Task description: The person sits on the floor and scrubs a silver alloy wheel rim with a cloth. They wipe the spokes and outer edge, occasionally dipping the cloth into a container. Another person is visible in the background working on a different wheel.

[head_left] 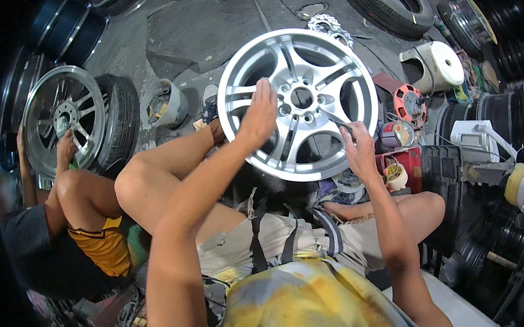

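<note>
A silver alloy wheel rim (pixel 300 138), with paired spokes, a round centre bore and a ring of bolt holes, is tilted up in front of my crossed legs. My left hand (pixel 260 112) lies over a spoke at the left of the hub, its fingers stretched out and close together. On the rim's lower right side is my right hand (pixel 358 149), its fingers bent in a pinch. A thin dark sliver shows by those fingertips, too small to name. The palms of both hands are hidden.
At left, a co-worker's hand (pixel 65 147) works on another wheel rim (pixel 92 124) beside a tyre (pixel 119 122). A white bucket (pixel 170 106) stands between us. On the right are a white stool (pixel 434 66), a red reel (pixel 410 103) and small paint cans (pixel 397 134). A tyre (pixel 384 6) lies behind.
</note>
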A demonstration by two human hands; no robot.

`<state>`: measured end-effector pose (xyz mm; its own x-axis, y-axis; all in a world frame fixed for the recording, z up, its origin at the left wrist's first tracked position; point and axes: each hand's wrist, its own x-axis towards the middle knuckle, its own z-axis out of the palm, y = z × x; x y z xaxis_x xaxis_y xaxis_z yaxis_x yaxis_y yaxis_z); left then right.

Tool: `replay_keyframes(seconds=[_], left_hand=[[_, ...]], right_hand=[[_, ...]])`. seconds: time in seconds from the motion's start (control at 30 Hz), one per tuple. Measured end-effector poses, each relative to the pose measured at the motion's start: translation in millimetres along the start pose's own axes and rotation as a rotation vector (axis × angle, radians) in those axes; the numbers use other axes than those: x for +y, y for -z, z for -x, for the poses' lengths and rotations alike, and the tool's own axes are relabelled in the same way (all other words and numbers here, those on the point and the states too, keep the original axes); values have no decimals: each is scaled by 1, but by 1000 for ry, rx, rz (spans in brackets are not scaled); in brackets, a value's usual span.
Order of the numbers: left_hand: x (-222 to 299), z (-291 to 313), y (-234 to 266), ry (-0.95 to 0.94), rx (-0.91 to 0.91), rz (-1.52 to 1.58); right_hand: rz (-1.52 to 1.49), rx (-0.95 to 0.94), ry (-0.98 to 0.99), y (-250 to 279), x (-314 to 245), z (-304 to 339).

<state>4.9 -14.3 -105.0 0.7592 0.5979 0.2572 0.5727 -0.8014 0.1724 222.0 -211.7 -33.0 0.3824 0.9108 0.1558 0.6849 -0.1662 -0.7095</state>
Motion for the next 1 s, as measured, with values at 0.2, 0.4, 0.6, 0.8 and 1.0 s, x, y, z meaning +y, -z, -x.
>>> replay_keyframes(seconds=[0.2,0.4,0.6,0.8,1.0], left_hand=[[131,43,12,-26,-348,-51],[20,21,15,-177,-338,68],[65,29,-1,0,-229,-12],[124,69,25,-228,-260,52],[84,70,133,-154,-963,324]], right_hand=[[-44,-48,-1,1,-7,-3],[-39,-33,-14,6,-11,-11],[138,100,58,8,18,-11],[137,-22,50,-5,17,-4],[347,-31,331,-39,17,6]])
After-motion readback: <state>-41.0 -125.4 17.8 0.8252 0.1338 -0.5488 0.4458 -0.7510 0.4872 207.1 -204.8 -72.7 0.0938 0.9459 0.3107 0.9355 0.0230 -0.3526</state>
